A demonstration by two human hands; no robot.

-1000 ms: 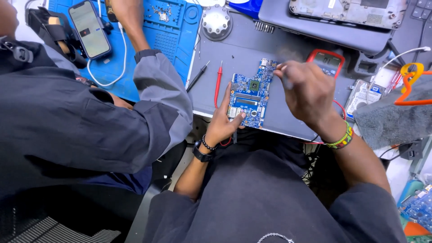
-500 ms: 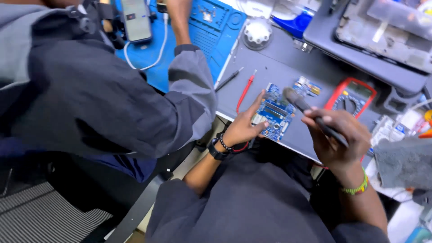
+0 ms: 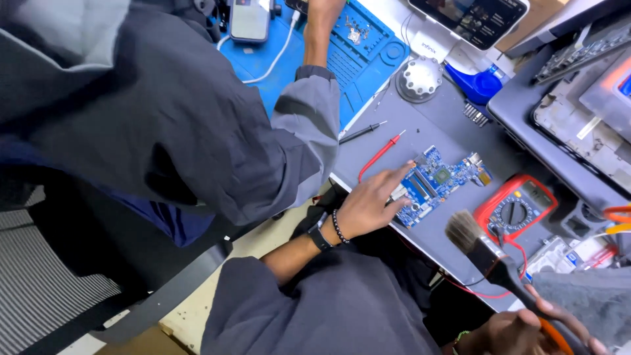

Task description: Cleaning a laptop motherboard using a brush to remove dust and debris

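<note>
Head view: left hand (image 3: pixel 368 204) lies flat on the near-left edge of a blue circuit board (image 3: pixel 437 184), fingers spread, pressing it to the grey tabletop (image 3: pixel 420 125); nothing held in that grip. Dark bead bracelet and watch on that wrist.

Right hand (image 3: pixel 526 329) at the bottom right edge, grip closed around the handle of a brush (image 3: pixel 480 246). Bristles pale, ferrule black, handle black with orange. Brush is lifted, bristles up and left, near the board but apart from it.

Red multimeter (image 3: pixel 516 210) just right of the board, dial facing up, red lead trailing off below it. Red probe (image 3: pixel 381 154) lies just left of the board, black probe (image 3: pixel 361 133) beyond it.

Further back: round white parts tray (image 3: pixel 420 79), blue repair mat (image 3: pixel 355 52) with small screws and compartments, phone (image 3: pixel 248 18) with white cable on the mat. Opened laptop chassis (image 3: pixel 578 125) at right.

Another person's grey sleeve (image 3: pixel 289 138) crosses from the left; their hand (image 3: pixel 322 13) is on the mat.
</note>
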